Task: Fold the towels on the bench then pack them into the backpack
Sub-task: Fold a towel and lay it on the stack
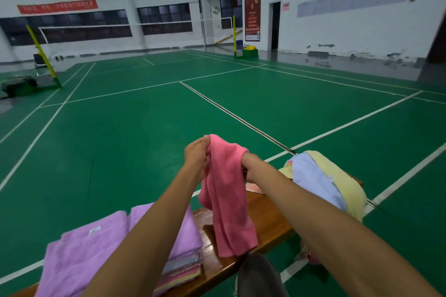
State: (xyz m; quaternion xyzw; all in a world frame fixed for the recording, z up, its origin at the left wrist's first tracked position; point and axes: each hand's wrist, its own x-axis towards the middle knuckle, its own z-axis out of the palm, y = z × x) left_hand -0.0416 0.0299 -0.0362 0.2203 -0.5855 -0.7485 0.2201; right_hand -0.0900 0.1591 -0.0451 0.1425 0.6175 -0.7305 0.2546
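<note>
A pink towel (pixel 228 198) hangs in the air above the wooden bench (pixel 268 222). My left hand (pixel 196 154) pinches its upper left corner, and my right hand (pixel 249 166) grips its upper right edge, with the fingers hidden behind the cloth. The towel's lower end drapes onto the bench top. A purple towel (pixel 96 246) lies flat on the bench at the left, on top of a stack of folded towels (pixel 181 270). No backpack is plainly visible.
A loose heap of light blue (pixel 313 178) and yellow towels (pixel 345 185) sits on the bench's right end. My knee (pixel 259 275) shows below the bench edge. Green court floor (pixel 144 140) stretches ahead, with net posts (pixel 43 55) far off.
</note>
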